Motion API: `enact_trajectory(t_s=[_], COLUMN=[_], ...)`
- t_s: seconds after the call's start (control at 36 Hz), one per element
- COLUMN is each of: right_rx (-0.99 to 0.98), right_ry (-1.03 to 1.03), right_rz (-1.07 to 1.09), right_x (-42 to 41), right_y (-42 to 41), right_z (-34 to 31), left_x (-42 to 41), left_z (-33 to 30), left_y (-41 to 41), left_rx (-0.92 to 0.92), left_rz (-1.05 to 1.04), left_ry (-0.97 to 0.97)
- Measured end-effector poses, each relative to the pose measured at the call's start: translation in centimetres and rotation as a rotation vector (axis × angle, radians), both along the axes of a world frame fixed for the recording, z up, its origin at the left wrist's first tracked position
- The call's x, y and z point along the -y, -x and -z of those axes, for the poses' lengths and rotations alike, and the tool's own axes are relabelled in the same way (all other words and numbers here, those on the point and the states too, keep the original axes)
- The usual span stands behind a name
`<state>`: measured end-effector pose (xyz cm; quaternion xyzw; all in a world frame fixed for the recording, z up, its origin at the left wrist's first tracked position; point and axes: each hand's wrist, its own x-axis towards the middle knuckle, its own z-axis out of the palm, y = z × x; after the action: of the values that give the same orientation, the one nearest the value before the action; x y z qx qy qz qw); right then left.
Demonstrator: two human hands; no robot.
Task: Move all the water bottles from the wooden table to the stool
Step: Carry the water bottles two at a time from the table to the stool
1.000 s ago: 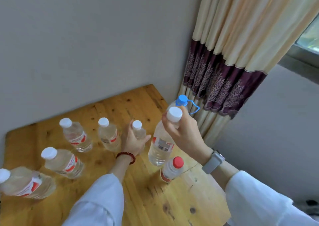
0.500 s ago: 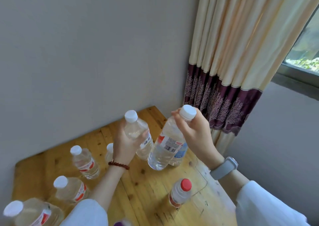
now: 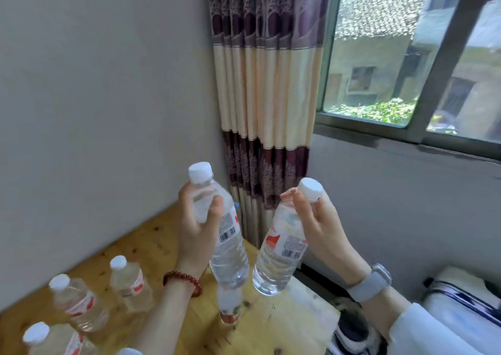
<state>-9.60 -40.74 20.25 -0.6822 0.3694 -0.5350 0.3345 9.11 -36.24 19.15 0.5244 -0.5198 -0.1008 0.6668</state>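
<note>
My left hand [image 3: 199,224] grips a clear water bottle [image 3: 229,257] around its upper body and holds it in the air above the wooden table [image 3: 151,246]. My right hand [image 3: 318,224] holds a second water bottle [image 3: 279,262] by its neck, just under the white cap, tilted and lifted clear of the table. Three white-capped bottles [image 3: 76,301] stand on the table at lower left. One more bottle [image 3: 229,306] stands partly hidden under the lifted ones. No stool is in view.
A grey wall runs behind the table. A striped cream and purple curtain [image 3: 267,110] hangs in the corner beside a window [image 3: 406,56]. A white and dark object [image 3: 466,306] sits at lower right past the table's right edge.
Both hands have risen higher with their bottles. The view has swung up and to the right, so the window shows and the table has dropped low in the frame.
</note>
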Motion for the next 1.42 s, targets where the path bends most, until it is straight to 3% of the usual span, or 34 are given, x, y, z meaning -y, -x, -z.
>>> enact_trajectory(t_s=[0.22,0.39,0.61,0.86,1.14,1.42], right_rx=[-0.096,-0.200,-0.100,-0.110,-0.106,0.091], right_ry=[-0.071,-0.217,-0.475,-0.640,-0.844,-0.973], right_rz=[0.303,0.621,1.016,1.516,1.898,2.164], right_x=[-8.8,-22.0,-39.5,-57.3,-73.2,-90.9], right_y=[21.0,39.2,56.5,71.0,87.8,99.3], right_z=[3.2,8.3,13.3,15.8,15.3,15.8], left_x=[-3.7,-11.5,-22.0,-34.3,-49.8,-69.4], left_z=[2.4,6.8,11.5,13.8,15.7,16.3], left_y=[19.6,39.1,60.7,83.3,109.2,127.8], left_rx=[0.093,0.203,0.418,0.634,0.713,0.763], left_rz=[0.326,0.680,1.078,1.606,1.920,2.259], left_ry=[-0.173,-0.286,-0.413,-0.376,-0.305,-0.223])
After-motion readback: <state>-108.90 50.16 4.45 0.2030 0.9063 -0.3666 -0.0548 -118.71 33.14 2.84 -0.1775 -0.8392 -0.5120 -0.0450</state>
